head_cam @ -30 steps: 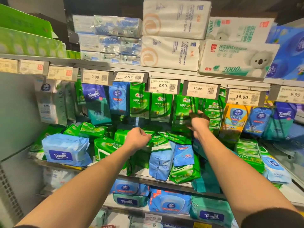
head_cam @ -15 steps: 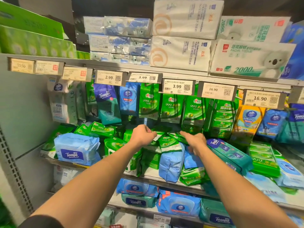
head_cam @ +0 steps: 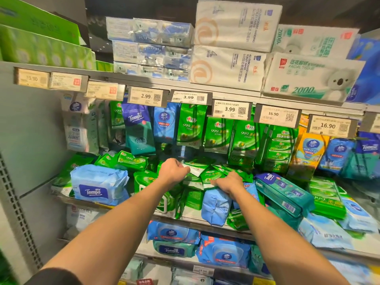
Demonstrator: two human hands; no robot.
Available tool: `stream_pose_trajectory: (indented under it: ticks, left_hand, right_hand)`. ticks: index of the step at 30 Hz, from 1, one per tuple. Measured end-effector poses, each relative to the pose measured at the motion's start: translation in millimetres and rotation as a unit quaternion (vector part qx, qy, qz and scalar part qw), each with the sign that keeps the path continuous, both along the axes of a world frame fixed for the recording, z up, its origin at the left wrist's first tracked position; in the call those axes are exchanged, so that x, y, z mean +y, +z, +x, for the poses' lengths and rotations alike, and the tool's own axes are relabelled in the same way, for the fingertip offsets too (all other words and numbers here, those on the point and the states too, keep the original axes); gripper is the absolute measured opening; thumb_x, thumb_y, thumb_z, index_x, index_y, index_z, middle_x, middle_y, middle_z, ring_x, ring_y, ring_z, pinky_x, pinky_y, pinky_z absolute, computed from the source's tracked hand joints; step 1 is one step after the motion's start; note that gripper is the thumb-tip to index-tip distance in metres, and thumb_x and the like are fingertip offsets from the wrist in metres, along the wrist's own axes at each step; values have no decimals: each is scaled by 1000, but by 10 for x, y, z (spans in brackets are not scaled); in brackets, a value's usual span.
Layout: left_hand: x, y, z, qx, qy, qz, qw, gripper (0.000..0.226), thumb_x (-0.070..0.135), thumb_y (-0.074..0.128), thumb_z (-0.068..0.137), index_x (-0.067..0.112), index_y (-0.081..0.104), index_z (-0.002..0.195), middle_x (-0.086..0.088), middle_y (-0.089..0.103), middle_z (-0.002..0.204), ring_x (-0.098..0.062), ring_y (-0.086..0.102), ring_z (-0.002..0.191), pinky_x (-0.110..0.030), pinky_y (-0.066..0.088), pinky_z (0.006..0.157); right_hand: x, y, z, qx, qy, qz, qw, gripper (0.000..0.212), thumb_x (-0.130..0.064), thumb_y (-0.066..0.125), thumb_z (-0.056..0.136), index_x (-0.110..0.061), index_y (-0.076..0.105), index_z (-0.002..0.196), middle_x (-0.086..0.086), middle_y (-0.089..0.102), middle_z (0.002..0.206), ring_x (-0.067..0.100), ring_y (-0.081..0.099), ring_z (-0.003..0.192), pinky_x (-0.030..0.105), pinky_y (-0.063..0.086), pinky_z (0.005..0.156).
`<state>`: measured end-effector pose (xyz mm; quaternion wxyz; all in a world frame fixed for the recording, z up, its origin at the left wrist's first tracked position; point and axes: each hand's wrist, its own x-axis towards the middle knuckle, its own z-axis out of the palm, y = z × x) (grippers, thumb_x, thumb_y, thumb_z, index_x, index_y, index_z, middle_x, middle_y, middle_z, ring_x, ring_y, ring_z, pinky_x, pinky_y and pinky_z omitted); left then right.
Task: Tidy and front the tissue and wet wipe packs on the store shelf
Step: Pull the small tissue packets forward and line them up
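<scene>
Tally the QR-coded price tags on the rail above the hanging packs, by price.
2.99 tag: 1
3.99 tags: 2
16.90 tags: 2
Total: 5

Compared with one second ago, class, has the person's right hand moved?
Yes. The right hand has dropped down and to the left, away from the 16.90 price tag and the hanging green packs, onto the loose green packs below.
</scene>
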<state>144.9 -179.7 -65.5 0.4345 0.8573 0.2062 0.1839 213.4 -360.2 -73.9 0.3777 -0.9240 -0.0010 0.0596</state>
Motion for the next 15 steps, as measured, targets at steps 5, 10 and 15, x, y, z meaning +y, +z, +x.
stream_pose_trajectory:
  ticks: [5, 10, 15]
  left_hand:
    - [64, -112, -23, 64, 7, 20, 998, 37, 38, 68, 86, 1, 64, 85, -22, 63, 80, -26, 57, 69, -31, 42, 61]
    - [75, -194, -2, 79, 17, 22, 996, 37, 40, 68, 87, 9, 49, 76, -6, 51, 77, -23, 52, 69, -29, 41, 62]
    - [60, -238, 8, 100, 17, 37, 994, 46, 45, 68, 85, 3, 59, 102, -11, 61, 85, -23, 58, 75, -29, 41, 61]
  right_hand:
    - [-63, 18, 10, 82, -38, 137, 986, 26, -8, 78, 76, 1, 55, 84, 17, 58, 71, 21, 51, 45, 24, 40, 40]
    - [-131, 88, -77, 120, -33, 261, 957, 19, 11, 65, 80, 5, 53, 93, 19, 59, 89, 24, 58, 54, 27, 52, 40]
    - [-354, 49, -151, 168, -29, 286, 943, 28, 4, 63, 83, 3, 60, 111, 14, 63, 105, 26, 67, 70, 24, 54, 43]
